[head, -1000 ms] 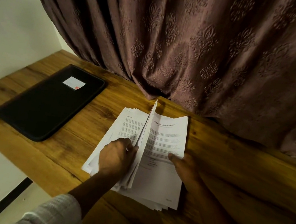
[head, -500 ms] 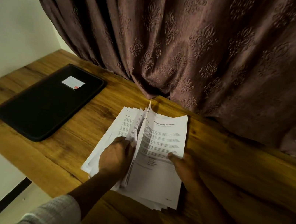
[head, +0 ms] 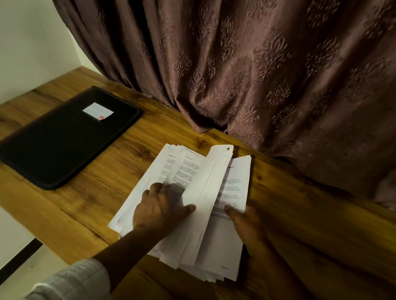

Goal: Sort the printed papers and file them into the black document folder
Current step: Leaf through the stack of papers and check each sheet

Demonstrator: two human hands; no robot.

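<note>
Count: one black folder [head: 63,139], one stack of papers [head: 205,228] (sheets uncountable), two hands.
Folder: flat on the counter [head: 111,201], left of the papers; long axis near-left to far-right.
Papers: long axis away from the person, heads toward the curtain [head: 256,68].
Hands: left hand [head: 156,210] grips a lifted sheaf; right hand [head: 247,222] has its thumb on the right-hand sheets, grasp unclear.

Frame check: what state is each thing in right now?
black document folder: closed, flat on the table.
printed papers: fanned stack, several sheets lifted.
left hand: pinches the lifted sheets.
right hand: straight fingers press the stack.
curtain: drawn shut.
</note>
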